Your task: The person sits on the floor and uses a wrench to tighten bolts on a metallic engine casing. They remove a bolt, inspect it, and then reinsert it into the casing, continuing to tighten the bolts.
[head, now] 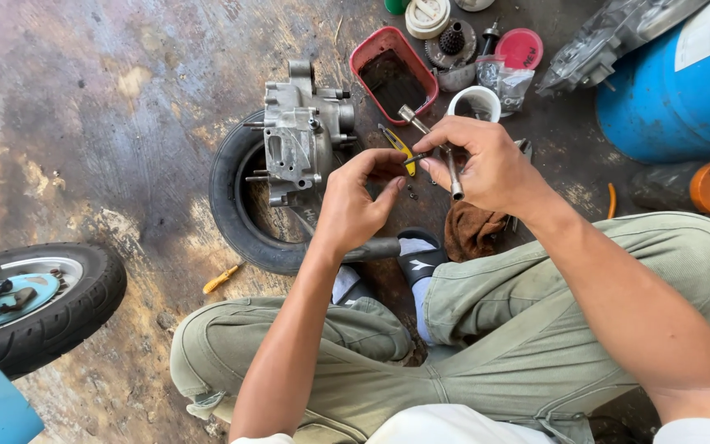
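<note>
My right hand [486, 160] grips a long metal socket tool [433, 146], held slantwise above the floor, and also pinches a thin dark part at its fingertips. My left hand [359, 197] has its fingers curled and meets those fingertips at the small part [411, 161]. Whether it grips that part I cannot tell. Just left of the hands a grey metal engine case [301, 136] rests on a small black tyre [232, 205] lying flat. Yellow-handled pliers [396, 144] lie on the floor behind my hands.
A red tray [369, 51] with dark oil, a white cup [475, 103], a red lid [519, 47], gears and bagged parts sit at the back. A blue drum [675, 90] stands right. A scooter wheel [43, 300] is at left. A brown rag [470, 230] lies by my feet.
</note>
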